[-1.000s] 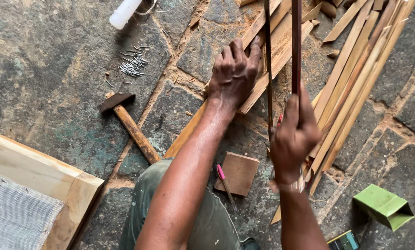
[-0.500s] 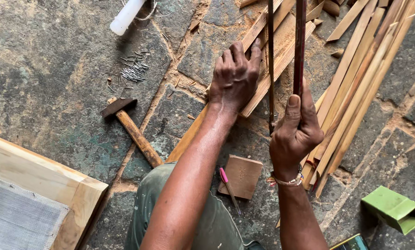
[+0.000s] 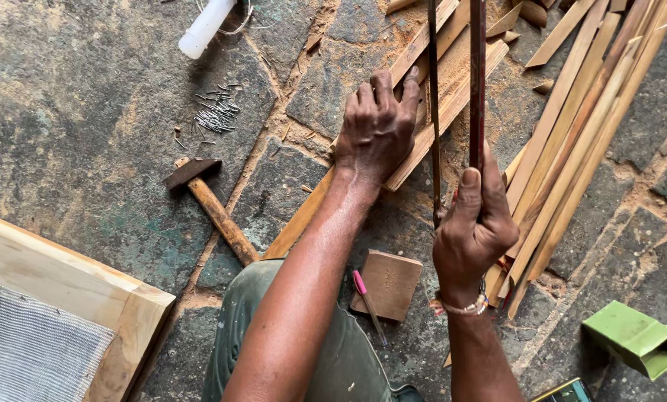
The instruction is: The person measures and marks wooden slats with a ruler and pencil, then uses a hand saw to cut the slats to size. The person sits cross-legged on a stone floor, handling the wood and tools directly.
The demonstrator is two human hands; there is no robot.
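Stone floor [image 3: 80, 112] lies under everything here, grey slabs with sandy joints, and the person crouches over it with both arms stretched forward. The left hand [image 3: 376, 128] lies palm down, fingers spread and slightly curled, pressing flat on a long wooden strip [image 3: 452, 97] that runs diagonally from the near left to the far right; it presses rather than grips. The right hand [image 3: 473, 231] is closed in a fist around a saw frame [image 3: 478, 82], a dark reddish bar standing nearly upright, thumb pointing up along it. Just left of that bar runs the thin dark blade [image 3: 433, 112], crossing the strip right beside the left hand's fingers. To the right, a loose bundle of pale wooden slats [image 3: 586, 126] fans out toward the far corner, touching one another. Left of the arms a hammer [image 3: 213, 207] rests on the floor, its head toward the far side, and beyond it lies a small heap of nails [image 3: 216, 113]. A white plastic tube [image 3: 205, 28] sits at the far edge. Near the person's knee there is a small square wood block [image 3: 390, 281] with a pink pen [image 3: 366, 298] beside it. A wooden frame with mesh [image 3: 58, 313] fills the near left corner, and a green box [image 3: 634, 339] sits at the near right.
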